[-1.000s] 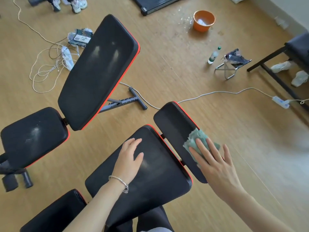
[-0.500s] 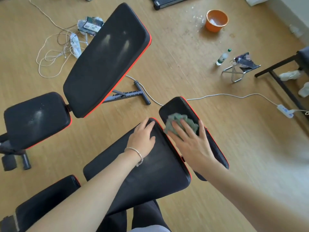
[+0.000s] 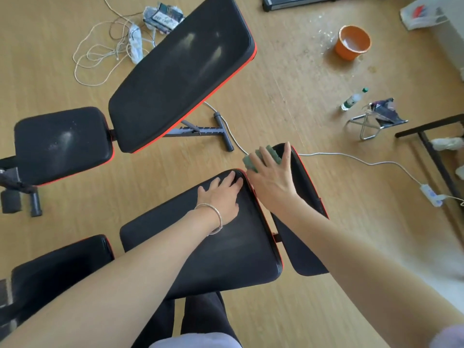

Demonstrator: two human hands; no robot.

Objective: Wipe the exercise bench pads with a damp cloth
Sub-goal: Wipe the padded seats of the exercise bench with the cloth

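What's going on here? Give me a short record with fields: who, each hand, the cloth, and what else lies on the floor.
who: a person seen from above, cleaning black bench pads
right hand: flat on the green cloth, pressing it on the far end of the narrow pad
left hand: open, palm down on the wide pad, holding nothing
second bench: long pad with dusty smears
floor: orange bucket, plastic bottle, white cable, power strip
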